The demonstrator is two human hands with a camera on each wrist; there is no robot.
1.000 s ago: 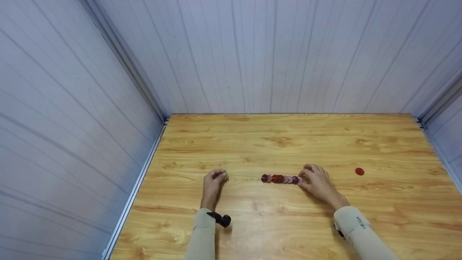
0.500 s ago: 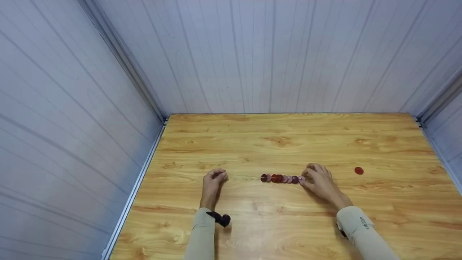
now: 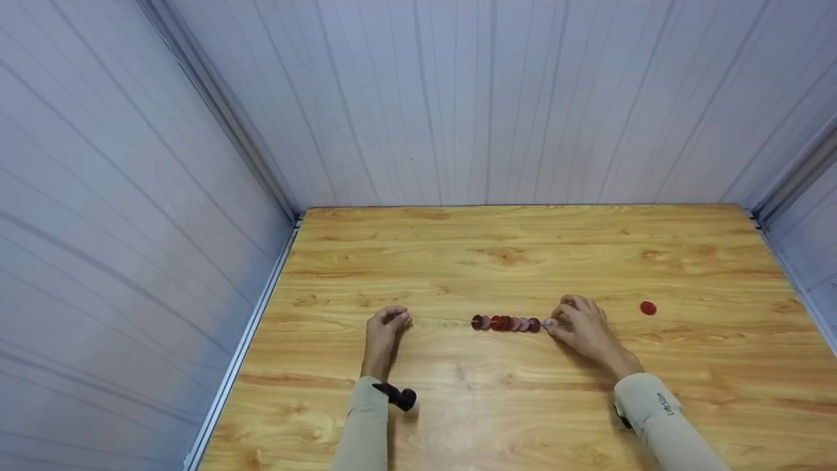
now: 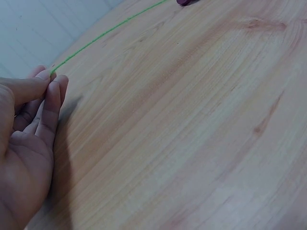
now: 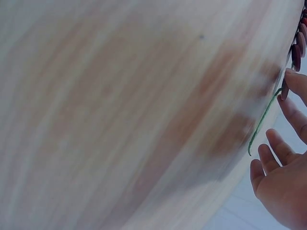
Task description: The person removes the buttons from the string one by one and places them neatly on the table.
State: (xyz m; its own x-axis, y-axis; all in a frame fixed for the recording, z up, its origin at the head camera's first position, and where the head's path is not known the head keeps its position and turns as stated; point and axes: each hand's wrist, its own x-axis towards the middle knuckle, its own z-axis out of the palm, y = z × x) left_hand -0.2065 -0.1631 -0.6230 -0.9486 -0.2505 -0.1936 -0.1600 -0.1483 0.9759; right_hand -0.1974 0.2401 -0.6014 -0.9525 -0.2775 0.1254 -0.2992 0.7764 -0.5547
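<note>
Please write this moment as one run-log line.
left hand: pinches green string | right hand: pinches pink disc | strung discs: between hands | loose red disc: on wooden table

My right grip [image 5: 290, 165] pinches a dark disc [image 5: 285, 90] edge-on between thumb and forefinger, my other fingers lightly bent below. A green string [image 5: 261, 120] runs out beside the disc and hangs past my fingertips — its end hooked. Above, more reddish discs [image 5: 296, 57] overlap at the frame's edge — beside the blurred, wood-grained surface [image 5: 110, 110].
</note>
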